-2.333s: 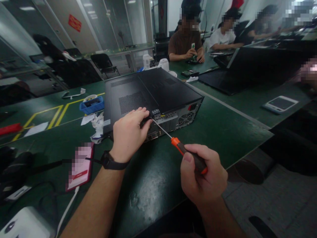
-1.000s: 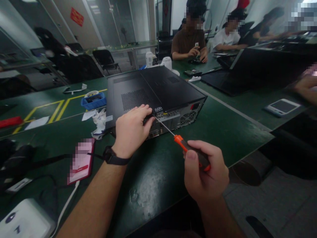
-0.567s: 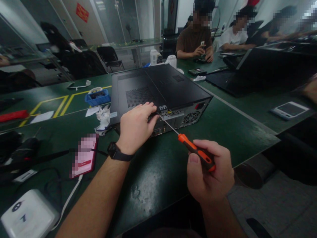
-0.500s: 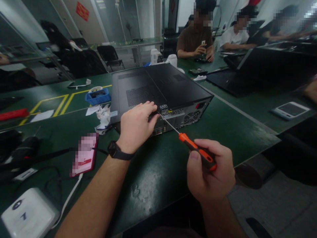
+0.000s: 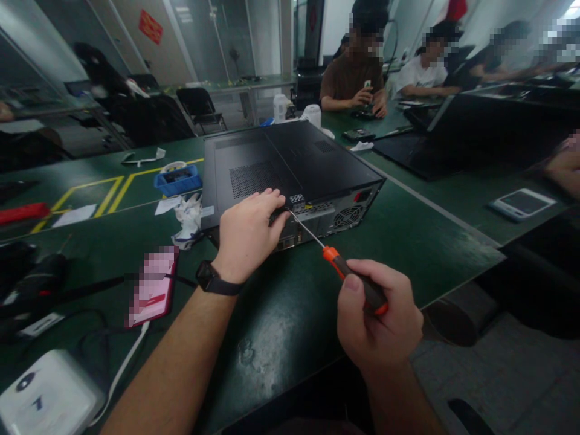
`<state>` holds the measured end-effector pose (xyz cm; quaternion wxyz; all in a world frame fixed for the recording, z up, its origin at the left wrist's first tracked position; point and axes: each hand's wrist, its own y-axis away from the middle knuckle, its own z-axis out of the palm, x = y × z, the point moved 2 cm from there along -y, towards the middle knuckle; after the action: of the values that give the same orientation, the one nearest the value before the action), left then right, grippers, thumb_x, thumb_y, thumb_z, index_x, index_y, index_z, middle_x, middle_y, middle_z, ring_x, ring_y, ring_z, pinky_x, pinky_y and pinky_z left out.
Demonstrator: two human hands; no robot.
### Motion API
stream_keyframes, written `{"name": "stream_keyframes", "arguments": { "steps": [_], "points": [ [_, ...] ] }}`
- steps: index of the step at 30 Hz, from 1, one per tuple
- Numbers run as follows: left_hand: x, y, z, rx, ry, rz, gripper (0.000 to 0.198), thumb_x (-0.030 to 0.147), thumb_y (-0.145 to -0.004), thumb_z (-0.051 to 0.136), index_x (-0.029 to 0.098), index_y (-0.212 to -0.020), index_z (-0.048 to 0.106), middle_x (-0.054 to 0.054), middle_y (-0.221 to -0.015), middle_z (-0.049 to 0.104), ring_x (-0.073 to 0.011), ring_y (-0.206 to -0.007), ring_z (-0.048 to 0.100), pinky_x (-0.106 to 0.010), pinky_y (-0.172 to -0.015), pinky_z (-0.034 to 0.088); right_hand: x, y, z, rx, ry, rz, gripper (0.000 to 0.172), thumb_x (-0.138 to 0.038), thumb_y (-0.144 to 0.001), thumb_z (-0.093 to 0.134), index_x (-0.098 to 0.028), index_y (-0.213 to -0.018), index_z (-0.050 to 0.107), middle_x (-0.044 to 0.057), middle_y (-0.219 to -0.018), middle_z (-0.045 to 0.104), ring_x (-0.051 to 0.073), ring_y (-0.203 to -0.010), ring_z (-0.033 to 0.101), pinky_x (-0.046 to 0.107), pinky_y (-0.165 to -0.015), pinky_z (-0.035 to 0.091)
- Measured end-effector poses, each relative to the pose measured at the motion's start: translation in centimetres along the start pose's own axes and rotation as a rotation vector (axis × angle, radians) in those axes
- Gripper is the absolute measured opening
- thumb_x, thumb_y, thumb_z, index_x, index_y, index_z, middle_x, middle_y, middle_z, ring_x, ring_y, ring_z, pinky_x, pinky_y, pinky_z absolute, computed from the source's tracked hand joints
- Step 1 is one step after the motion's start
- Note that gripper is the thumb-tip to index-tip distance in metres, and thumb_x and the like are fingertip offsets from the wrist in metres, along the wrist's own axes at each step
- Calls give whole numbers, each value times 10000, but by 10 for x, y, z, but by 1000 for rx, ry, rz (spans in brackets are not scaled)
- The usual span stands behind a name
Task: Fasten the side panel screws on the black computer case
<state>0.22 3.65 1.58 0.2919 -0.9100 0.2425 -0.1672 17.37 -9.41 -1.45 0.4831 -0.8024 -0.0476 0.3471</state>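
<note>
Right hand (image 5: pixel 383 320) wraps the screwdriver (image 5: pixel 335 260), its tip (image 5: pixel 292 212) indistinct; whether the left hand (image 5: pixel 251 231) pinches anything is unclear.

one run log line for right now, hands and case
left hand: on black computer case, rear edge | right hand: holding screwdriver | screwdriver: tip at case rear, near left hand

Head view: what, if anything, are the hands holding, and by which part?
Right hand: the screwdriver, by its handle. Left hand: on the computer case at its near edge; whether it grips anything there can't be told.
</note>
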Motion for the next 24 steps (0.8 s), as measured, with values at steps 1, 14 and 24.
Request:
{"name": "stream_keyframes", "arguments": {
  "steps": [1,14,24],
  "points": [
    [0,0,0,3,-5,-1,226,255,-938,680,211,-1148,749,-63,-1310,748,-249,-1250,699,-432,-1134,521,1,1,0,-1,0,9,167,-229,-921,638,-228,-1088,646,4,-874,731,142,-659,696,272,-569,545],
    [0,0,0,15,1,1,225,245,-933,672,201,-1139,753,-73,-1294,756,-248,-1241,704,-409,-1126,526,2,1,0,-25,-19,40,183,-204,-934,625,-221,-1114,652,-3,-858,737,127,-630,693,251,-576,550],
    [1,0,-1,12,-7,1,221,253,-941,666,205,-1137,754,-68,-1293,757,-252,-1239,705,-412,-1112,536,4,3,0,-17,-31,-23,192,-183,-930,619,-221,-1116,646,-14,-850,730,107,-608,673,226,-539,522]
  ]
}}
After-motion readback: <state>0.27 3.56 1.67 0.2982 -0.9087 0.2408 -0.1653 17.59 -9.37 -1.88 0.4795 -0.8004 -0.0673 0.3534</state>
